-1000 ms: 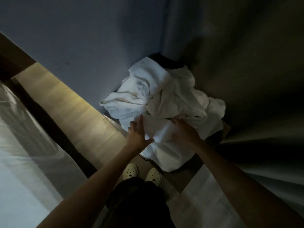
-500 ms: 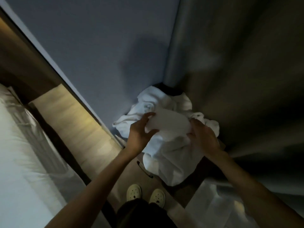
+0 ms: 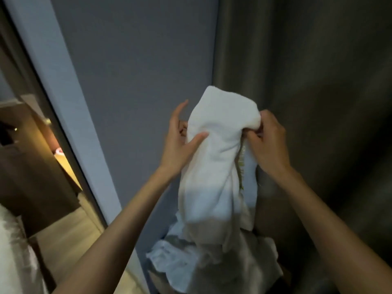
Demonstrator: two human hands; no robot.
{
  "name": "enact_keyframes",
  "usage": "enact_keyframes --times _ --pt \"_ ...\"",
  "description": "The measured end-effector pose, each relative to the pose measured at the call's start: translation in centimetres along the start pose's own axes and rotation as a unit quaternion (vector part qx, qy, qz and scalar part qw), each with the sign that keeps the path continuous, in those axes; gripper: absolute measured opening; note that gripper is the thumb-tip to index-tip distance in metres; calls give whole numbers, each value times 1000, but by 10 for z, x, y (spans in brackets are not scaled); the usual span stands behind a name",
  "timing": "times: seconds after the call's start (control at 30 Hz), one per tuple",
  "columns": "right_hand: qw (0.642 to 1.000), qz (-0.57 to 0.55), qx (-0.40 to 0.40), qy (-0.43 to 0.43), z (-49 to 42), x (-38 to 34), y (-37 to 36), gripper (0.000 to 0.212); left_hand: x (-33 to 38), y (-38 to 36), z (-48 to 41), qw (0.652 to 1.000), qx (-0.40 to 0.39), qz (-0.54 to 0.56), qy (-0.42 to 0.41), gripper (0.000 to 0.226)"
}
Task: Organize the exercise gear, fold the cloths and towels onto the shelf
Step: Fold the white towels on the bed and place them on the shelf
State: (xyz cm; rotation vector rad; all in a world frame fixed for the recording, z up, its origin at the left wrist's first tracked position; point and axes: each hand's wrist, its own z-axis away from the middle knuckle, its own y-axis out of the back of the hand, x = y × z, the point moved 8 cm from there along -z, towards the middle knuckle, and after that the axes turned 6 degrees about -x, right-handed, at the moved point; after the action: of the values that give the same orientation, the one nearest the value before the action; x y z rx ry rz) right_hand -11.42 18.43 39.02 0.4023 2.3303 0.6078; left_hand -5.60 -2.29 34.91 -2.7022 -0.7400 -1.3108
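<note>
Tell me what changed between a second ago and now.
The left hand and right hand took hold of one white towel and lifted it off the pile; it now hangs between them, the right pinching its top edge. The pile stays in the corner below.

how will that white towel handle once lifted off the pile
Probably floppy: the towel sags in folds below the left hand. Likely light: the right hand pinches it up by one edge. Its lower end may drag the pile beneath.
</note>
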Motion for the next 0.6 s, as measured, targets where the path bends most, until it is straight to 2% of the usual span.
enact_keyframes --times 0.07,0.2,0.27,0.33,0.37,0.43,0.5,0.6 --pt "999 -12 27 24 -20 -21 17 18 3 -4 1 999 -28 14 33 81" --pt "996 -46 43 68 -36 -44 32 19 -23 -13 32 990 -72 -57 108 79" --pt "995 -49 32 84 -35 -47 31 18 -57 -16 58 962 -139 -125 199 62" --pt "995 -45 20 81 -29 -40 28 17 -93 -17 92 904 -244 -213 277 21" --pt "996 -41 12 74 -25 -34 26 16 -104 -13 109 882 -272 -241 300 15" --pt "998 -34 -15 48 -16 -16 17 15 -119 3 132 875 -245 -254 330 32" --pt "997 -36 -61 -8 -4 9 4 15 -114 18 138 898 -178 -238 325 27" --pt "977 -71 -142 -141 20 50 -18 27 -86 16 126 922 -135 -223 286 28"
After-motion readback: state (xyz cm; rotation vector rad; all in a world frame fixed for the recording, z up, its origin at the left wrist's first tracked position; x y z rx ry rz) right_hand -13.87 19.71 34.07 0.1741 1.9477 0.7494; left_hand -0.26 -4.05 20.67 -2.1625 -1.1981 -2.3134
